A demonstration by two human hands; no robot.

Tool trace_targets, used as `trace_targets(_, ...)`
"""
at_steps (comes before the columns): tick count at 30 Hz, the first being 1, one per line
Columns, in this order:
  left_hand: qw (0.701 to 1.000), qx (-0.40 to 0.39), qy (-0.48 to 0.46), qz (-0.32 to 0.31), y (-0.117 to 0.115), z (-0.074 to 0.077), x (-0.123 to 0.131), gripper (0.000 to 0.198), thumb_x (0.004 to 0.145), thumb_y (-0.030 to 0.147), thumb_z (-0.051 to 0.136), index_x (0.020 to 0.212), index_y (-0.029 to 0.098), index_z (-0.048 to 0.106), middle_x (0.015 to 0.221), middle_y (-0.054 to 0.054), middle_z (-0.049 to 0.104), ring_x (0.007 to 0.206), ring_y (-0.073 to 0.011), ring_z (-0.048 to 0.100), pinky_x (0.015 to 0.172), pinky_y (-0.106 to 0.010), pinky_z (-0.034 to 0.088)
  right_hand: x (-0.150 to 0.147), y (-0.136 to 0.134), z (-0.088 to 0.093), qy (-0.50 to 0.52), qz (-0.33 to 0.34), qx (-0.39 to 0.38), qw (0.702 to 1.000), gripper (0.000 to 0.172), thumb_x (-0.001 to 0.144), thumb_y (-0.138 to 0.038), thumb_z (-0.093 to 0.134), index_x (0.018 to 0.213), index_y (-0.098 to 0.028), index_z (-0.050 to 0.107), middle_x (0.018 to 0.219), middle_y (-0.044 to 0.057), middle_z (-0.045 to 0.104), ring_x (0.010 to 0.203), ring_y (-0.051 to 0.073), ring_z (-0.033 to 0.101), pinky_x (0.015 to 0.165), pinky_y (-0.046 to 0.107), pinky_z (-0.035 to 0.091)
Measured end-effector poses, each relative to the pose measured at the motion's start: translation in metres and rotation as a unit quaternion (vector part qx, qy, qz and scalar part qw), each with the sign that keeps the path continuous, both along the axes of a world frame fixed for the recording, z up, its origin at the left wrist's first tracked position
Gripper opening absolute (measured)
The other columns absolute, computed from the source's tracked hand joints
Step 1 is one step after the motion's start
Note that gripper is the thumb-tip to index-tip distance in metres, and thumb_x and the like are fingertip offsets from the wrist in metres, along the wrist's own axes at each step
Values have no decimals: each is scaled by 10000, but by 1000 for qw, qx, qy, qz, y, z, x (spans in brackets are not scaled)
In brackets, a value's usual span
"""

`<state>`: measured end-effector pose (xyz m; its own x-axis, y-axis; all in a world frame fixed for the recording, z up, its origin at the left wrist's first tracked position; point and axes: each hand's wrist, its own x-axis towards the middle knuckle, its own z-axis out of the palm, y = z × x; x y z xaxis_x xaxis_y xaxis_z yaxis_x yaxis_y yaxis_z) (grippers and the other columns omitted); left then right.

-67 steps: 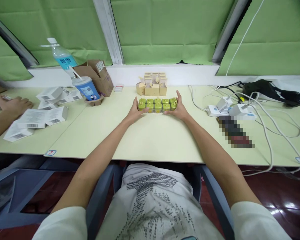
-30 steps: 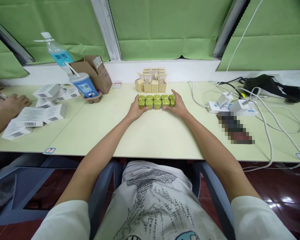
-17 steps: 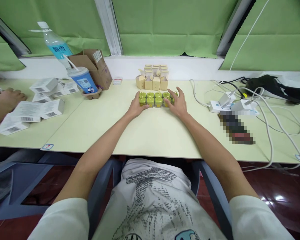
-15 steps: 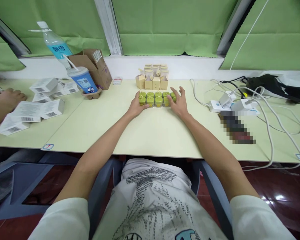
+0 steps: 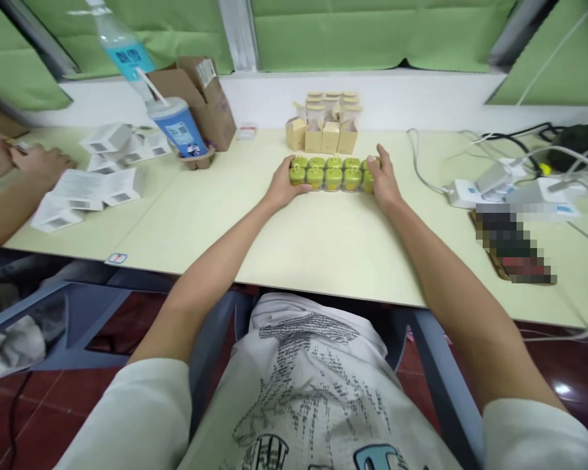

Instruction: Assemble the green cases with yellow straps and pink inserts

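Two rows of small containers with green lids and little loops on top point(image 5: 333, 175) stand side by side on the table before me. My left hand point(image 5: 283, 185) is wrapped round the left end of the rows, thumb along the near side. At the right end, my right hand point(image 5: 386, 183) presses its fingers against the outer containers and covers part of them. Both hands squeeze the block from its ends. Just behind it stand several small cream cardboard boxes point(image 5: 323, 136) with their flaps up.
Left are white boxes point(image 5: 78, 186), a blue cup point(image 5: 179, 130), a tilted water bottle point(image 5: 125, 55) and a brown carton point(image 5: 210, 111). Another person's hands point(image 5: 44, 163) are at far left. A power strip point(image 5: 470, 194) with cables and a blurred-out flat object point(image 5: 514, 248) lie right.
My right hand's fingers have come down and closed in on the right end of the containers. The left hand keeps its hold. The head view has shifted.
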<state>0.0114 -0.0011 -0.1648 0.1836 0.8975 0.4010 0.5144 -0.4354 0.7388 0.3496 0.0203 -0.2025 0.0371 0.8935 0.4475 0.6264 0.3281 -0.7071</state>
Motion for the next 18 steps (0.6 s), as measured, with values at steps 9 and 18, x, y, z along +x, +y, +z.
trace_targets(9,999,-21,-9,-24,1,-2,-3,1182,709,636,1038,1644,171,484,1657,-208,617,1596,-417,558,1386,-559,415,-10,-5,6,29,-17,7,999,1053,983,-984,352,1771,-291,434,1635,146,606,1629,399,483,1384,653,379)
trace_targets(18,982,184,24,30,-66,63,-2,1035,989,769,741,1774,234,331,1942,-76,174,1834,-398,51,1504,-557,114,-19,-67,71,11,-116,184,976,698,1182,-681,259,1744,-288,388,1706,186,469,1661,383,383,1400,686,355)
